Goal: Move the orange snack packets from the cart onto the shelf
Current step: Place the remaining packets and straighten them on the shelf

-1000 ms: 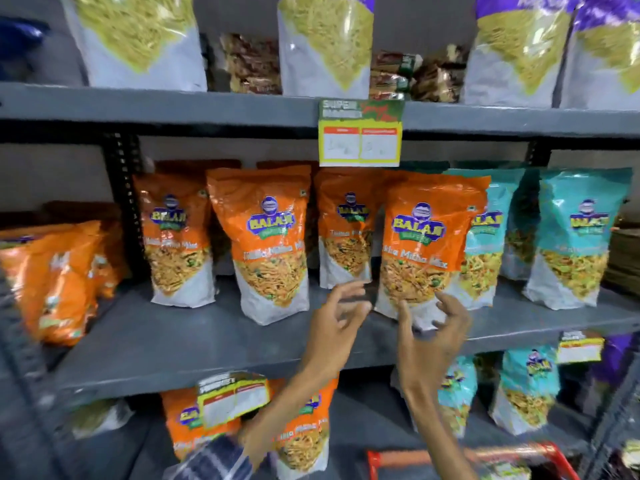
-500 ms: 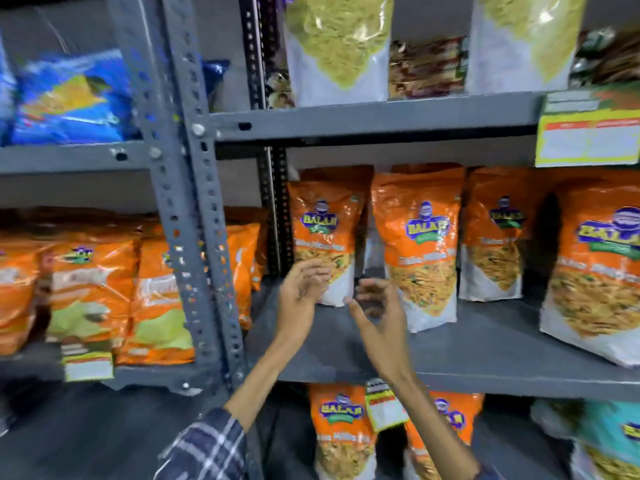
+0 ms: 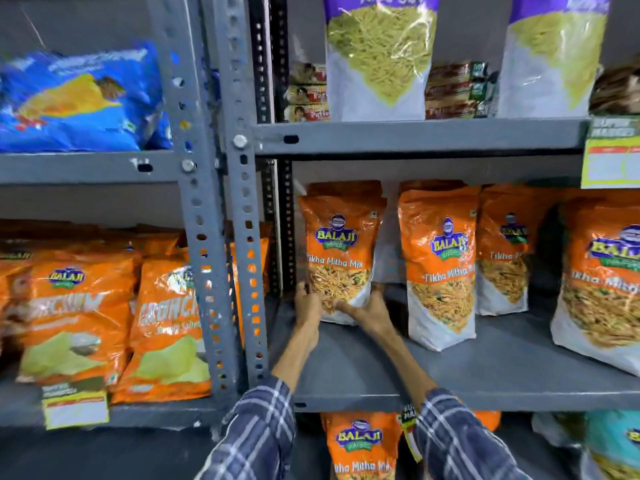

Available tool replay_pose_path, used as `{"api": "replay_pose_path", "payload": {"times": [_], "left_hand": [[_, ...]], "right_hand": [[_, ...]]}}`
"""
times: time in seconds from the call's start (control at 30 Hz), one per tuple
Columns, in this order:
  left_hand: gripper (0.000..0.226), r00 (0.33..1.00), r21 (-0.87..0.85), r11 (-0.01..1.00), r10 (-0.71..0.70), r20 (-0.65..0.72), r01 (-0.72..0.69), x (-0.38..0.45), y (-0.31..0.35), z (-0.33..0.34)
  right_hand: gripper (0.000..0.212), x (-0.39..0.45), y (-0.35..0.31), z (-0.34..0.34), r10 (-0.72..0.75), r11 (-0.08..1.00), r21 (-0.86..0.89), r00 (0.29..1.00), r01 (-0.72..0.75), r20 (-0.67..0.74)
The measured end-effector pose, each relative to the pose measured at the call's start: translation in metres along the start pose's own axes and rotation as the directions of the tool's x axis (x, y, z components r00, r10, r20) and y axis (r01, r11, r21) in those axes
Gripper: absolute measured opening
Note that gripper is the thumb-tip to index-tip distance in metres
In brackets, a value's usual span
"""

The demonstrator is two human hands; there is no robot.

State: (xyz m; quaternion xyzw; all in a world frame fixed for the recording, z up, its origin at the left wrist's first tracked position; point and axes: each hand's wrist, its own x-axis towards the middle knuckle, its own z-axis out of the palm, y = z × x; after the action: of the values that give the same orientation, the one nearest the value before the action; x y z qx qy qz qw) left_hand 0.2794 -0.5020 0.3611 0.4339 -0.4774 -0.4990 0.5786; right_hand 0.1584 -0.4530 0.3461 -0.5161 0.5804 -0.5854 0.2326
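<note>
An orange snack packet (image 3: 341,244) labelled Tikha Mitha Mix stands upright at the left end of the grey middle shelf (image 3: 485,368). My left hand (image 3: 307,304) grips its lower left corner and my right hand (image 3: 367,308) grips its lower right corner, fingers curled over the white base. Three more orange packets stand to its right: one (image 3: 438,258) close by, one (image 3: 504,251) further back, one (image 3: 602,271) at the right edge. The cart is out of view.
A perforated grey upright (image 3: 221,202) stands just left of my hands. The left bay holds orange chip bags (image 3: 72,317) and blue bags (image 3: 79,102) above. Purple-topped sev packets (image 3: 379,57) fill the upper shelf. An orange packet (image 3: 360,445) sits below. A price tag (image 3: 611,154) hangs at right.
My view has swung left along the shelf. Both hands, empty and open before, have moved in and closed on the bottom of the leftmost orange packet.
</note>
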Motion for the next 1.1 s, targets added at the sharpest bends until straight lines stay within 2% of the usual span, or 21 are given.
{"api": "replay_pose_path", "payload": {"times": [0.1, 0.23, 0.37, 0.63, 0.73, 0.83, 0.9, 0.97, 1.03, 1.1], "left_hand": [[0.053, 0.994, -0.007, 1.0, 0.029, 0.104, -0.028, -0.003, -0.007, -0.003], [0.055, 0.996, 0.096, 0.993, 0.063, 0.07, -0.07, 0.001, -0.025, -0.002], [0.069, 0.993, 0.257, 0.959, 0.115, 0.035, -0.121, 0.012, -0.037, 0.002], [0.063, 0.987, 0.321, 0.935, 0.122, 0.108, -0.151, 0.006, -0.03, 0.004], [0.068, 0.989, 0.333, 0.934, 0.097, 0.111, -0.128, -0.006, -0.022, 0.003], [0.081, 0.98, 0.357, 0.913, 0.19, 0.06, -0.199, -0.041, -0.01, 0.003], [0.066, 0.943, 0.344, 0.882, 0.333, 0.03, -0.322, -0.07, -0.006, 0.003], [0.044, 0.921, 0.237, 0.892, 0.388, 0.031, -0.384, -0.093, -0.003, 0.007], [0.03, 0.921, 0.128, 0.912, 0.387, 0.046, -0.389, -0.106, -0.002, 0.021], [0.027, 0.922, 0.058, 0.923, 0.375, 0.093, -0.381, -0.11, -0.001, 0.041]], "right_hand": [[0.062, 0.001, 0.005, 0.0, -0.034, 0.999, 0.033, 0.999, 0.033, 0.036], [0.059, 0.002, 0.013, -0.004, -0.082, 0.996, 0.029, 0.993, 0.08, 0.08], [0.056, 0.004, 0.016, -0.001, -0.114, 0.993, -0.003, 0.993, 0.114, 0.043], [0.055, 0.008, 0.016, -0.003, -0.108, 0.994, -0.013, 0.994, 0.109, 0.031], [0.059, 0.001, 0.013, -0.008, -0.106, 0.994, 0.002, 0.994, 0.106, 0.04], [0.058, -0.031, 0.01, -0.022, -0.121, 0.992, -0.016, 0.988, 0.123, 0.1], [0.06, -0.064, 0.011, -0.039, -0.17, 0.983, -0.045, 0.973, 0.179, 0.155], [0.046, -0.089, 0.008, -0.066, -0.229, 0.969, -0.081, 0.971, 0.235, 0.076], [0.02, -0.091, 0.005, -0.1, -0.26, 0.965, -0.085, 0.952, 0.25, -0.161], [0.008, -0.08, 0.003, -0.133, -0.252, 0.964, -0.017, 0.896, 0.264, -0.366]]}}
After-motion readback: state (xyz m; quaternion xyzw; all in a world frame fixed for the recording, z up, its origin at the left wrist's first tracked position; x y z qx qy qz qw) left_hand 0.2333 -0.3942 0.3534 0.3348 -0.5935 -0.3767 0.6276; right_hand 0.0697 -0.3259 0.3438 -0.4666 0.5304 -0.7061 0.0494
